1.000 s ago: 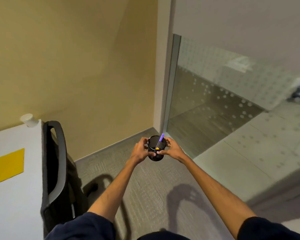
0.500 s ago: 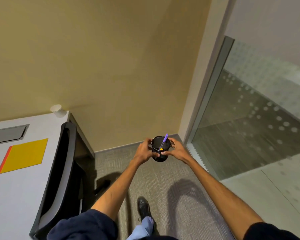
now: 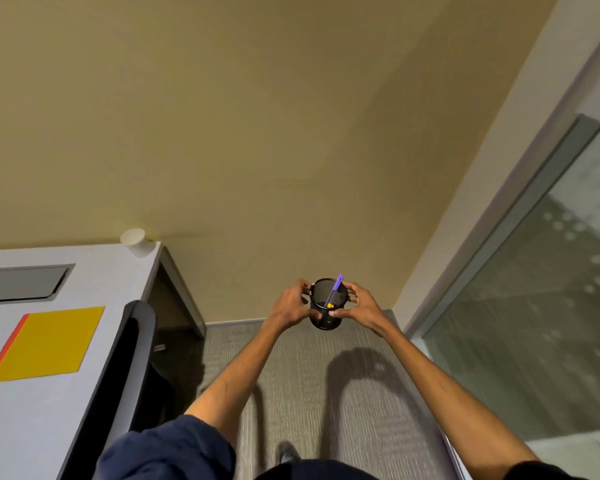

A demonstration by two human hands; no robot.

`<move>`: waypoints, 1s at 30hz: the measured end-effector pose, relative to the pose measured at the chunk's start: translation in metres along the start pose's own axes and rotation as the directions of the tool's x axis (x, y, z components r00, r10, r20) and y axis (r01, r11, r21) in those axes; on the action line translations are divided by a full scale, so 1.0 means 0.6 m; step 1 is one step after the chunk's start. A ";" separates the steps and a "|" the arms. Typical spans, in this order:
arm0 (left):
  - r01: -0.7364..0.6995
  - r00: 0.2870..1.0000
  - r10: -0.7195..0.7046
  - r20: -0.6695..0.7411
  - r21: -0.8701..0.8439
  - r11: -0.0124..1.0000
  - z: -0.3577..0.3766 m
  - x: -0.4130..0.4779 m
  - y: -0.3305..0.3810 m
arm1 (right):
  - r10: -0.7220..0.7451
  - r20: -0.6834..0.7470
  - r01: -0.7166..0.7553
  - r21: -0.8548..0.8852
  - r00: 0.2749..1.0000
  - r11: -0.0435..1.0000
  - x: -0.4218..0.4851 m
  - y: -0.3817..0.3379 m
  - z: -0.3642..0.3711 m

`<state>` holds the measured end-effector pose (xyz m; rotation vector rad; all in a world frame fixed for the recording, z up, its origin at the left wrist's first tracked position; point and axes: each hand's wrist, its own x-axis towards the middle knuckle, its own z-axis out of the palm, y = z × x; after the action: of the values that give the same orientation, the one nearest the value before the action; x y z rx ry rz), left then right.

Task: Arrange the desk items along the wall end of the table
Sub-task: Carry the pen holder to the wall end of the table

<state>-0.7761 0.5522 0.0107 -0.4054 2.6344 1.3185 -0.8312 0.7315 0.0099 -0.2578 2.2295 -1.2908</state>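
Note:
I hold a black mesh pen cup (image 3: 327, 319) in the air over the carpet, well to the right of the table. My left hand (image 3: 290, 306) grips its left side and my right hand (image 3: 359, 308) its right side. A purple pen (image 3: 336, 288) stands in the cup, with something small and yellow at its base. On the white table (image 3: 32, 427) at the left lie a yellow notebook with a red spine (image 3: 47, 342) and, at the wall corner, a white paper cup (image 3: 136, 242).
A black office chair (image 3: 125, 386) stands tucked against the table's right edge. A grey recessed panel (image 3: 20, 282) sits in the tabletop near the wall. The tan wall is ahead, a glass partition (image 3: 534, 306) is at the right, and grey carpet lies below my arms.
My view has swung left and forward, so more of the table, the notebook and the wall show. Both hands keep hold of the pen cup.

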 end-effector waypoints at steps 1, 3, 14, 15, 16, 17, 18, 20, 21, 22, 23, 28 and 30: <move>0.004 1.000 -0.004 -0.006 0.009 1.000 -0.014 0.018 -0.003 | -0.008 0.010 0.008 -0.005 1.000 1.000 0.023 -0.009 0.001; 0.026 0.999 -0.026 -0.029 -0.001 1.000 -0.040 0.045 -0.009 | -0.015 0.039 0.016 -0.013 0.999 1.000 0.061 -0.030 0.004; 0.189 0.966 -0.204 -0.160 -0.104 0.976 -0.149 0.161 -0.085 | -0.047 0.272 0.075 -0.091 0.961 0.993 0.280 -0.126 0.060; 0.207 0.959 -0.224 -0.174 -0.111 0.972 -0.159 0.173 -0.093 | -0.051 0.298 0.085 -0.100 0.953 0.991 0.302 -0.135 0.069; 0.225 0.951 -0.244 -0.187 -0.121 0.967 -0.169 0.185 -0.101 | -0.056 0.322 0.096 -0.107 0.945 0.990 0.324 -0.144 0.077; 0.242 0.943 -0.265 -0.200 -0.131 0.961 -0.181 0.197 -0.108 | -0.063 0.347 0.109 -0.115 0.936 0.987 0.346 -0.153 0.085; 0.260 0.934 -0.285 -0.215 -0.138 0.956 -0.195 0.210 -0.114 | -0.070 0.371 0.124 -0.124 0.926 0.984 0.370 -0.164 0.092; 0.292 0.916 -0.320 -0.242 -0.146 0.945 -0.223 0.238 -0.123 | -0.090 0.418 0.159 -0.134 0.904 0.978 0.421 -0.188 0.103; 0.304 0.907 -0.335 -0.257 -0.153 0.940 -0.236 0.250 -0.127 | -0.102 0.445 0.179 -0.134 0.890 0.975 0.445 -0.201 0.108; 0.315 0.896 -0.348 -0.276 -0.158 0.936 -0.250 0.263 -0.131 | -0.115 0.474 0.202 -0.137 0.873 0.970 0.469 -0.215 0.113; 0.327 0.884 -0.362 -0.297 -0.163 0.931 -0.265 0.273 -0.135 | -0.127 0.502 0.224 -0.138 0.855 0.965 0.493 -0.229 0.119; 0.404 0.799 -0.450 -0.399 -0.198 0.893 -0.329 0.285 -0.168 | -0.177 0.649 0.337 -0.131 0.740 0.932 0.577 -0.305 0.176; 0.435 0.759 -0.480 -0.440 -0.206 0.876 -0.351 0.271 -0.186 | -0.198 0.703 0.384 -0.115 0.683 0.916 0.593 -0.331 0.213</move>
<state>-0.9011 0.2923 0.0079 -1.4672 2.5567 1.2878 -1.0786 0.3837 0.0000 -1.0564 1.7198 -0.8335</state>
